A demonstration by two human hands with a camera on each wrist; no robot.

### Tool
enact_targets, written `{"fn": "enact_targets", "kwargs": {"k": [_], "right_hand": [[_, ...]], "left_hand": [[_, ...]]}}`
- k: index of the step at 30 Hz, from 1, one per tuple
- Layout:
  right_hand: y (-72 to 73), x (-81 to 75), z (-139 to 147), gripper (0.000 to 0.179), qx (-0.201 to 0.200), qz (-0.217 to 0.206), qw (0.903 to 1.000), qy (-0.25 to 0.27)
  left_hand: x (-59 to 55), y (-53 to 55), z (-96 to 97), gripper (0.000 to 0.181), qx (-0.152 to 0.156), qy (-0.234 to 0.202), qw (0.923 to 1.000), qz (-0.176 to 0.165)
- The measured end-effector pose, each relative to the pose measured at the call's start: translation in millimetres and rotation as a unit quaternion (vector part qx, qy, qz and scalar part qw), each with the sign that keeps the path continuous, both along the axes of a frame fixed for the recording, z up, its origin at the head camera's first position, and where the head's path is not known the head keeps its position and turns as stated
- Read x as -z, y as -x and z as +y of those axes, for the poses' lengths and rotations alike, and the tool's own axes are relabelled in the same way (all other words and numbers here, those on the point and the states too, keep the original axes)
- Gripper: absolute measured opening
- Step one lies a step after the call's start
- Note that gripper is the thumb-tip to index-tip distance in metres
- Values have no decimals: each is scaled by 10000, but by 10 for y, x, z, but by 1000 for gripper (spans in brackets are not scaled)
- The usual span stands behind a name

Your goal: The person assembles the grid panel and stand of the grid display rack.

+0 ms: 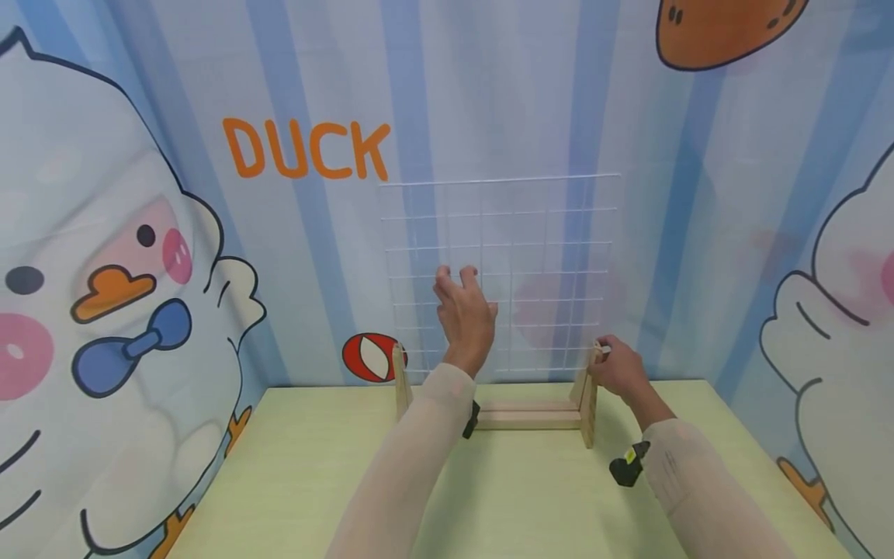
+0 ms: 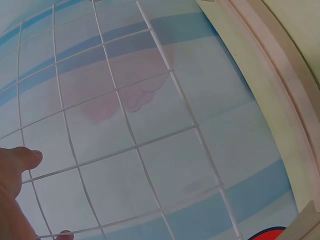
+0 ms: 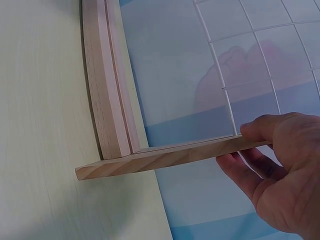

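A white wire grid panel (image 1: pixel 545 272) stands upright between the two sides of a wooden stand (image 1: pixel 531 419). My left hand (image 1: pixel 469 318) is at the middle of the grid, fingers bent at its wires. In the left wrist view the thumb (image 2: pixel 30 159) lies by a wire, and a fingertip (image 2: pixel 65 235) shows at a lower wire. My right hand (image 1: pixel 621 369) pinches the top of the stand's right leg (image 3: pixel 165 155), thumb on the inner side and fingers on the outer. The grid's lower corner meets that leg right beside the thumb.
The stand rests on a pale yellow-green table (image 1: pixel 314 466) close to its back edge. Behind hangs a blue-striped curtain (image 1: pixel 503 93) printed with ducks and a ball. Black wrist devices (image 1: pixel 628 464) sit on my forearms.
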State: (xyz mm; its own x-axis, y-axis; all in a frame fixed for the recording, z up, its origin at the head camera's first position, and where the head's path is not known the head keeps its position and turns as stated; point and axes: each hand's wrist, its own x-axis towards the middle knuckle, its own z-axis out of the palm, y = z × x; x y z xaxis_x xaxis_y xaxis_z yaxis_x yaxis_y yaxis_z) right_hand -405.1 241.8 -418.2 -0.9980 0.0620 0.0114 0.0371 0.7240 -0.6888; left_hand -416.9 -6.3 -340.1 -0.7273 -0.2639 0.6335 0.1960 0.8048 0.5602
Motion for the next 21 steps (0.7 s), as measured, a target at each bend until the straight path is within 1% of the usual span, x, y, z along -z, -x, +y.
{"fn": "enact_targets", "kwargs": {"k": [3, 5, 8, 10, 13, 16, 19, 21], "right_hand": [[7, -12, 9, 55, -50, 12, 9999, -107], [12, -39, 19, 55, -114, 149, 9993, -310], [14, -129, -5, 57, -140, 402, 9981, -456], [6, -236, -45, 63, -52, 631, 9973, -384], [-16, -433, -146, 73, 277, 994, 9946, 100], [-34, -632, -261, 81, 616, 1601, 9836, 548], [-37, -799, -363, 87, 827, 2227, 9693, 639], [-31, -893, -422, 91, 951, 2519, 9611, 617]], "left_hand": [[17, 1, 4, 61, -31, 69, 10000, 35], [21, -1, 3, 61, -52, 128, 9999, 70], [29, 0, -2, 61, -28, 167, 9998, 98], [33, -2, -3, 61, 4, 149, 9999, 88], [32, -9, 3, 60, 41, 114, 9999, 50], [27, -20, 8, 60, 49, 121, 9999, 14], [27, -24, 11, 60, 35, 150, 9999, 16], [32, -22, 13, 60, 35, 159, 9999, 11]]}}
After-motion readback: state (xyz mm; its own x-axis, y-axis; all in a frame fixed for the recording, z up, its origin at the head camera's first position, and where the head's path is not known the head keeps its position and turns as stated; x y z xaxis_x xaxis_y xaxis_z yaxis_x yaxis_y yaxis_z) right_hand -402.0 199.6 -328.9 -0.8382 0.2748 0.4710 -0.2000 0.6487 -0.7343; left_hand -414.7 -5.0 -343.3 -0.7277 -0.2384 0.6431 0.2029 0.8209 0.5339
